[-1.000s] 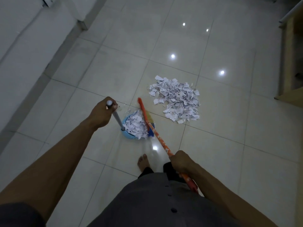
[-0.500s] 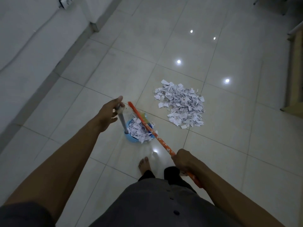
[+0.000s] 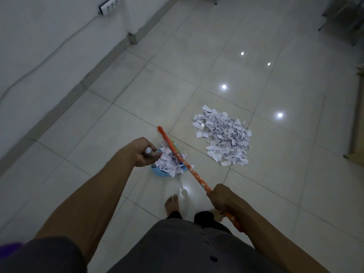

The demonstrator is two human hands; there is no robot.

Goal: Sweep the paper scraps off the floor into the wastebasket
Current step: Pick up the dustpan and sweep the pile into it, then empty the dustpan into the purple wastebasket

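The tiled floor (image 3: 122, 138) is lit dimly and carries the work. On it, the larger heap of paper scraps (image 3: 224, 141) lies up and to the right of the dustpan, well apart from it and not yet collected; no wastebasket is seen in the head view, so where the load must be carried cannot be told. The broom (image 3: 178, 157) is laid diagonally across the pan, its orange patterned handle running from the right hand up to the head at the pan's far side. The blue dustpan (image 3: 160, 173) sits just ahead of a bare foot (image 3: 171, 204) and is heaped with scraps that hang over its rim. The step in hand is judged to be steadying this load before lifting. It would be done well if the pan were kept level and raised slowly, with the broom head pressed lightly on top so that loose pieces are not shed. The right hand (image 3: 221, 199) is clenched around the broom handle in a firm grip. The left hand (image 3: 144, 152) is closed on the pale top of the dustpan's upright handle (image 3: 148, 151), and a tighter hold there would be needed before any lift.
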